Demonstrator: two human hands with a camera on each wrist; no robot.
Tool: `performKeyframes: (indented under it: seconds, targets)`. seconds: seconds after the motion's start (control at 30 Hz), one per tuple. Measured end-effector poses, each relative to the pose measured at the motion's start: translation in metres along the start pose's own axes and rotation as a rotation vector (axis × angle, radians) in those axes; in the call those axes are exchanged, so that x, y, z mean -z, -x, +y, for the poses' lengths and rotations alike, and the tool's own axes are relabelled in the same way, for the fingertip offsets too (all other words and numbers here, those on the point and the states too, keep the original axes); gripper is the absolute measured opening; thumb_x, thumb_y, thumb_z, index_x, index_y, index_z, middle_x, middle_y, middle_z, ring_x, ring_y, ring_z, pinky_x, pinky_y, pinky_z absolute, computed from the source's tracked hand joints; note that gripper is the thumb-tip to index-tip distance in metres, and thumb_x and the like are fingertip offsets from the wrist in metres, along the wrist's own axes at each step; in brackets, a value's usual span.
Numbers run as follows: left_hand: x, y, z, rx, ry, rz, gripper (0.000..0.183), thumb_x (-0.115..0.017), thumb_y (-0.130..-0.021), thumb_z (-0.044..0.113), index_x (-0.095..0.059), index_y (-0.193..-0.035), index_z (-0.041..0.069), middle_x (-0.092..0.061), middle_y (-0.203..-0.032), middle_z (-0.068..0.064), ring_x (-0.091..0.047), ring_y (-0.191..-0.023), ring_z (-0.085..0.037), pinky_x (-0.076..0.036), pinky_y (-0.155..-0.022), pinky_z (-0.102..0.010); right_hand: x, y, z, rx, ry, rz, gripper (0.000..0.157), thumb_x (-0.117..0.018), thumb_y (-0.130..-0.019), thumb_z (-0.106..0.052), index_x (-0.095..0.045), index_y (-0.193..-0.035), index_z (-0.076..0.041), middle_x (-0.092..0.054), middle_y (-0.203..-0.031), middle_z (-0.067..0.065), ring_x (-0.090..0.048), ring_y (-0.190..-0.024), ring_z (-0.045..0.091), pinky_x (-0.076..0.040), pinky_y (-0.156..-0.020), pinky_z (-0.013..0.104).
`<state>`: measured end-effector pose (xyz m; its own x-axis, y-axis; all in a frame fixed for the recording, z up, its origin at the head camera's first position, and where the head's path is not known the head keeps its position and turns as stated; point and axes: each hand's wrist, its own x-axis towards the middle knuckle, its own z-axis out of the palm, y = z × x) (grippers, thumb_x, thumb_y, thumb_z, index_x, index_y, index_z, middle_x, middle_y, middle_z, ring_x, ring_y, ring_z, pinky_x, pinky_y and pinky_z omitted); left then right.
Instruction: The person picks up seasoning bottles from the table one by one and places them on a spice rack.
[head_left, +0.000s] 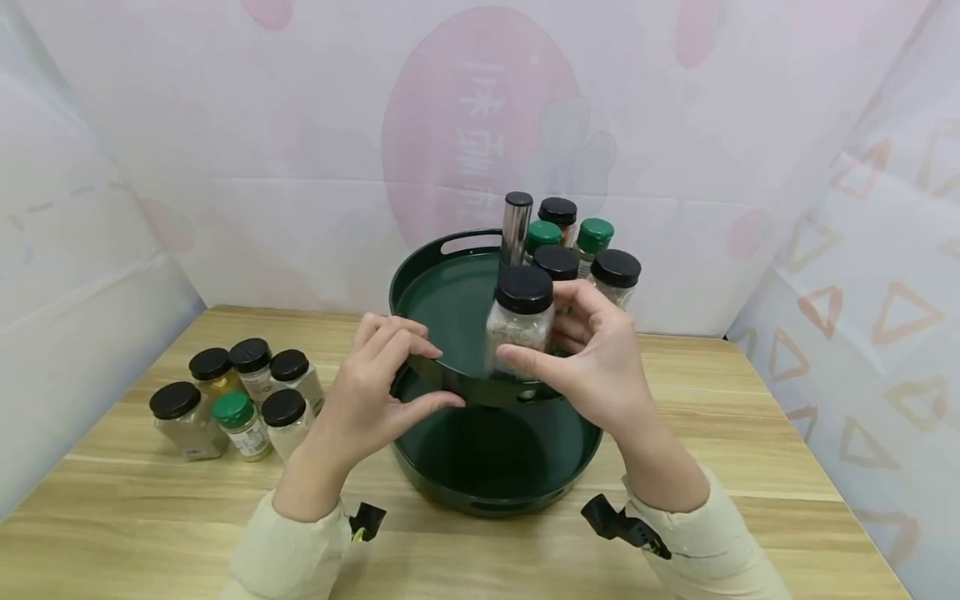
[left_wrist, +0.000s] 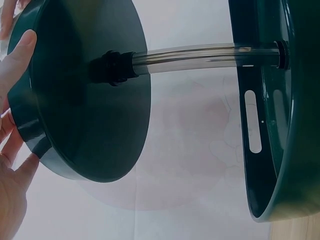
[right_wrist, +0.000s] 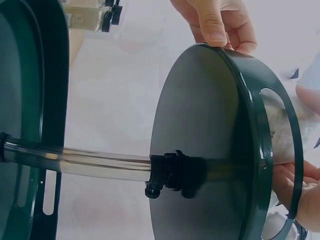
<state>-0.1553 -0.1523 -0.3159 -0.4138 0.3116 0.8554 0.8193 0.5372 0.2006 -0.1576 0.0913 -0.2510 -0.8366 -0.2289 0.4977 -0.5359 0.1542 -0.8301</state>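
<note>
My right hand [head_left: 600, 367] grips a clear square jar [head_left: 517, 333] with a black lid and pale grains inside. Its thumb lies on the near side and its fingers reach behind. The jar stands at the near part of the upper green tray [head_left: 446, 304], upright or nearly so; its base is hidden by the rim. My left hand [head_left: 363, 396] pinches that tray's rim at the near left, thumb low and fingers over the top, as the left wrist view confirms. Beneath, a shiny tube [left_wrist: 195, 57] joins the upper tray to the lower tray [head_left: 495, 450].
Several spice jars [head_left: 617, 279] with black or green lids stand on the upper tray's right side, beside a metal post [head_left: 516, 229] with a black top. More jars [head_left: 243, 425] cluster on the wooden table [head_left: 150, 517] at the left. Printed cloth [head_left: 300, 125] hangs behind.
</note>
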Motion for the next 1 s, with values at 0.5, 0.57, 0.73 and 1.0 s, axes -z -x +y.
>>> performKeyframes:
  seconds: [0.5, 0.57, 0.73, 1.0]
  targets:
    - [-0.001, 0.000, 0.001, -0.001, 0.010, -0.002, 0.050, -0.068, -0.085, 0.051, -0.062, -0.096, 0.003, -0.065, -0.106, -0.016, -0.050, -0.100, -0.030, -0.042, -0.090, -0.032, 0.005, 0.002, -0.003, -0.081, 0.061, -0.064, 0.060, -0.086, -0.072, 0.002, -0.059, -0.125, -0.004, -0.070, -0.115, 0.012, -0.070, -0.099, 0.011, -0.058, -0.088, 0.024]
    - [-0.001, 0.000, 0.001, -0.001, 0.010, -0.001, 0.050, -0.068, -0.085, 0.051, -0.062, -0.096, 0.003, -0.065, -0.106, -0.016, -0.049, -0.099, -0.030, -0.042, -0.089, -0.033, 0.006, 0.002, -0.004, -0.088, 0.070, -0.095, 0.060, -0.085, -0.074, 0.000, -0.058, -0.127, -0.005, -0.069, -0.118, 0.011, -0.068, -0.104, 0.013, -0.057, -0.091, 0.024]
    - [-0.001, 0.000, 0.000, 0.002, 0.014, 0.005, 0.051, -0.068, -0.085, 0.052, -0.063, -0.097, 0.003, -0.065, -0.106, -0.016, -0.048, -0.098, -0.030, -0.041, -0.087, -0.035, 0.013, 0.002, -0.004, -0.099, 0.079, -0.148, 0.057, -0.080, -0.081, -0.001, -0.056, -0.132, -0.005, -0.066, -0.124, 0.011, -0.065, -0.112, 0.014, -0.053, -0.097, 0.023]
    - [-0.003, 0.000, 0.000, 0.003, 0.017, 0.010, 0.052, -0.067, -0.086, 0.052, -0.063, -0.096, 0.002, -0.065, -0.105, -0.016, -0.049, -0.098, -0.031, -0.040, -0.087, -0.036, 0.039, 0.012, 0.002, -0.042, -0.074, -0.070, 0.037, -0.065, -0.093, 0.002, -0.057, -0.129, 0.001, -0.068, -0.122, 0.010, -0.066, -0.114, 0.015, -0.053, -0.098, 0.022]
